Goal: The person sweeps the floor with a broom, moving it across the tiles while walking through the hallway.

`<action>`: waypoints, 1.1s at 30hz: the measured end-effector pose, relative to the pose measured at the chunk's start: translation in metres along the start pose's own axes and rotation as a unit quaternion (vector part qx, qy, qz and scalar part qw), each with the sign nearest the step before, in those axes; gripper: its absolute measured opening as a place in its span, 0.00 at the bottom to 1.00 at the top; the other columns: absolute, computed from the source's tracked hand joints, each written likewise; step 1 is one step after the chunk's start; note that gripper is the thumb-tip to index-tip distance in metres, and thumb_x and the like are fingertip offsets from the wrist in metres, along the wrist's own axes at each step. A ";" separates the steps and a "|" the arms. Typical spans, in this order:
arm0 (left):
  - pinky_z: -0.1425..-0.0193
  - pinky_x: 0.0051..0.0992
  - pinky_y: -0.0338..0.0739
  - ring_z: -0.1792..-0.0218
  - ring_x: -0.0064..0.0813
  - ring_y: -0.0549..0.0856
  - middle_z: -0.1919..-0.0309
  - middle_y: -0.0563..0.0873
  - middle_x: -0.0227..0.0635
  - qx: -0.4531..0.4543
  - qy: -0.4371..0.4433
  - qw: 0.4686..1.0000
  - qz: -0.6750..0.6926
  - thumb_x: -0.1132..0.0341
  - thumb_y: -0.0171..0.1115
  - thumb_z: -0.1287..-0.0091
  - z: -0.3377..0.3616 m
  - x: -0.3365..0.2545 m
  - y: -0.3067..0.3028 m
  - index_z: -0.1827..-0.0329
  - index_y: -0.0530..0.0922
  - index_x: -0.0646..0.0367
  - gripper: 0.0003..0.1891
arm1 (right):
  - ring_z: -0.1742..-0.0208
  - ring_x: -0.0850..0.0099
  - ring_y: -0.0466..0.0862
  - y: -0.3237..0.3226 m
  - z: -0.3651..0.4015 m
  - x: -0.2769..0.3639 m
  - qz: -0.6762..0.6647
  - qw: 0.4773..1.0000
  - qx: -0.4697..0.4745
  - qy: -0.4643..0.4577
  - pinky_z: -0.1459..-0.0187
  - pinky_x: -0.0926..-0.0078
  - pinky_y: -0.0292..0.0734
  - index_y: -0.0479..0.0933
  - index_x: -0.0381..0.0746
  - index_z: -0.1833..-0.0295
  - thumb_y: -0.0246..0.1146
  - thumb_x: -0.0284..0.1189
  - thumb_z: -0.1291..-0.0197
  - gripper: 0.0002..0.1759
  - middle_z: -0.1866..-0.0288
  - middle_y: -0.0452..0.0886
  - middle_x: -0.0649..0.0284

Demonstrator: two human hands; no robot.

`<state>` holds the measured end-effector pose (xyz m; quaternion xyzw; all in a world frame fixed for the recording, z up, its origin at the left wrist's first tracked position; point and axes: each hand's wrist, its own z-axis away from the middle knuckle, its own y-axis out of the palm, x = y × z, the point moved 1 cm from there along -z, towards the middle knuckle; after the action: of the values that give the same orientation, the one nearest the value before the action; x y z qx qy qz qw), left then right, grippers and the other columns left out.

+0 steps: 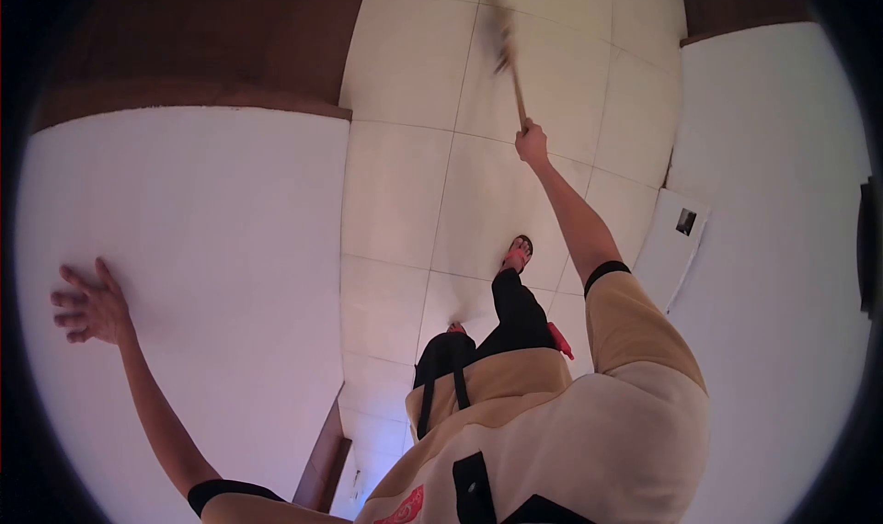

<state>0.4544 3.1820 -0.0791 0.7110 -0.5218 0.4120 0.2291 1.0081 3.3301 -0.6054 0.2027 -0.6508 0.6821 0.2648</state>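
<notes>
In the head view, the stick (518, 87), blurred at its far end above the tiled floor (395, 193), is held in the right hand's (532, 143) closed fingers, best kept firm, while the left hand's (95, 308) empty fingers are spread wide by the white wall (221, 211).

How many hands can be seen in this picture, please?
2. The left hand is spread open by the white wall; whether it touches is unclear. The right hand has its fingers closed around a thin handle, above the tiled floor.

Glossy, smooth floor tiles (395, 193)
</notes>
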 end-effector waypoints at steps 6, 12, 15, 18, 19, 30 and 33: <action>0.50 0.61 0.42 0.43 0.60 0.49 0.37 0.43 0.53 -0.282 0.031 0.899 0.333 0.32 0.35 0.47 -0.006 0.005 0.029 0.35 0.50 0.41 0.38 | 0.89 0.82 0.65 -0.165 0.103 0.055 -0.333 0.887 0.203 0.248 0.90 0.83 0.60 0.69 0.35 0.51 0.52 0.27 0.48 0.17 0.87 0.65 0.69; 0.53 0.62 0.52 0.42 0.59 0.52 0.39 0.48 0.57 -0.299 0.042 0.909 0.287 0.34 0.35 0.44 -0.003 0.013 0.026 0.36 0.51 0.49 0.38 | 0.90 0.83 0.63 -0.196 0.213 -0.006 -0.336 0.714 0.446 0.422 0.91 0.86 0.56 0.73 0.36 0.56 0.58 0.23 0.54 0.16 0.85 0.68 0.68; 0.51 0.61 0.51 0.41 0.59 0.52 0.39 0.50 0.57 -0.227 0.017 0.960 0.162 0.35 0.35 0.44 -0.001 0.010 0.026 0.36 0.51 0.52 0.39 | 0.90 0.79 0.68 -0.163 0.186 -0.106 -0.141 0.841 0.448 0.268 0.90 0.80 0.62 0.78 0.35 0.66 0.58 0.25 0.58 0.11 0.87 0.71 0.64; 0.47 0.61 0.47 0.40 0.60 0.51 0.38 0.49 0.56 0.048 0.006 0.992 -0.115 0.35 0.34 0.44 -0.001 0.001 0.005 0.36 0.51 0.52 0.39 | 0.86 0.62 0.75 -0.172 0.092 -0.122 0.085 0.942 0.267 0.184 0.79 0.67 0.73 0.75 0.35 0.73 0.55 0.28 0.57 0.08 0.78 0.76 0.52; 0.47 0.61 0.45 0.40 0.60 0.50 0.38 0.48 0.56 0.036 0.004 0.991 -0.128 0.34 0.33 0.44 0.002 0.004 -0.003 0.35 0.50 0.52 0.39 | 0.79 0.59 0.77 -0.172 0.073 -0.123 0.164 0.971 0.157 0.069 0.73 0.64 0.73 0.75 0.35 0.67 0.56 0.28 0.56 0.10 0.74 0.75 0.49; 0.46 0.55 0.49 0.41 0.58 0.56 0.39 0.53 0.55 -0.205 -0.032 0.951 0.229 0.37 0.34 0.43 0.008 0.012 0.015 0.35 0.49 0.47 0.35 | 0.75 0.64 0.74 -0.280 0.215 -0.072 -0.168 0.964 -0.004 0.207 0.70 0.70 0.70 0.65 0.38 0.48 0.57 0.28 0.51 0.22 0.75 0.73 0.52; 0.47 0.45 0.59 0.45 0.51 0.63 0.45 0.62 0.55 -0.168 -0.014 0.915 0.366 0.42 0.41 0.42 0.049 -0.078 -0.039 0.39 0.55 0.59 0.35 | 0.73 0.80 0.72 -0.284 0.375 -0.048 -0.209 0.923 0.022 0.321 0.69 0.80 0.70 0.67 0.36 0.48 0.57 0.24 0.51 0.21 0.74 0.73 0.67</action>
<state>0.4986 3.2018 -0.1665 0.4273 -0.8101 0.3632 0.1709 1.1974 2.9562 -0.3868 0.1099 -0.4589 0.6536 0.5917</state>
